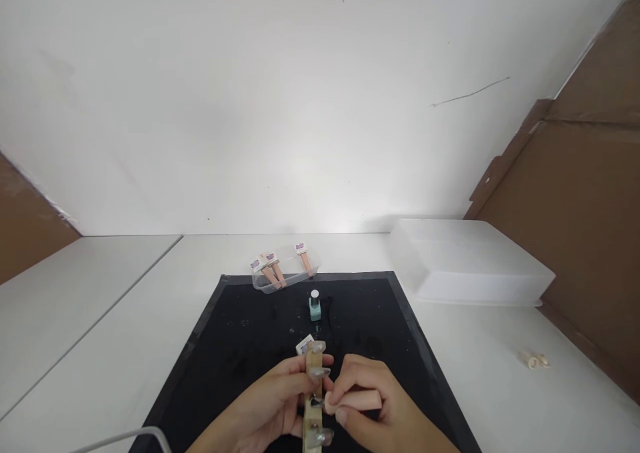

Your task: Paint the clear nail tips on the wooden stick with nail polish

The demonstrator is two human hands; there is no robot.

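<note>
Closed around a wooden bar (311,386), the left hand (273,399) is holding it; just right of the bar, the right hand (385,399) is pinching a pink handle (357,400), its dark tip reaching over the wood between clear pieces (320,373) (contact is hard to tell). Were the left grip slackening, the bar could be twisting, dragging the tip onto a neighbouring piece. Beyond the bar, a teal nail-polish bottle (315,309) is standing; farther, a clear plastic tray (267,289) is holding pink tubes (307,263).

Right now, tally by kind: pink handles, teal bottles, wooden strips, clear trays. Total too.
Pink handles: 4, one in the right hand
Teal bottle: 1
Wooden strip: 1
Clear tray: 1
Total: 7
</note>
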